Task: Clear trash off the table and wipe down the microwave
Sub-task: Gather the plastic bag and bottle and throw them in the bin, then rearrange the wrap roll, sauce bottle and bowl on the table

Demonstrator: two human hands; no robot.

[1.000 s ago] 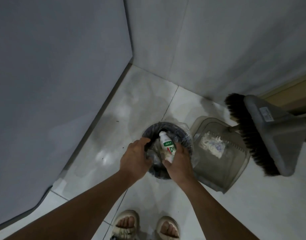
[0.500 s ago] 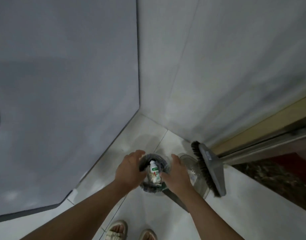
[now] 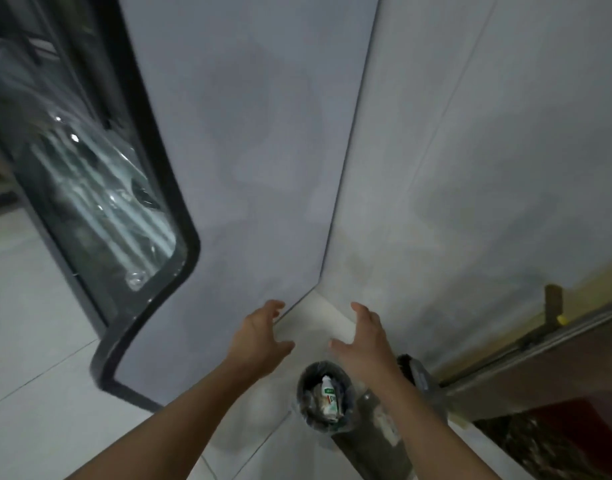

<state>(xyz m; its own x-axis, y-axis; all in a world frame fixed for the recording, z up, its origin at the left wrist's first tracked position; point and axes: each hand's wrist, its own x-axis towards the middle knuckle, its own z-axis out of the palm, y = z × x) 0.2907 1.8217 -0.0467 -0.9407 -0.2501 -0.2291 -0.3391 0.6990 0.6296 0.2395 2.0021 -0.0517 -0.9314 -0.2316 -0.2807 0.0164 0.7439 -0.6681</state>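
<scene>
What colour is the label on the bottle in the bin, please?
Green and white on the bottle; head view.

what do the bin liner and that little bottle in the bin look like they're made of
Bin liner: thin clear plastic film, judging by its glossy crinkles over the rim. Bottle: probably opaque white plastic, smooth, with a printed green-and-white label and a white cap.

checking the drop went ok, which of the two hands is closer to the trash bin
The right hand: its wrist passes right beside the rim of the round black bag-lined trash bin, while the left hand hovers farther off.
</scene>
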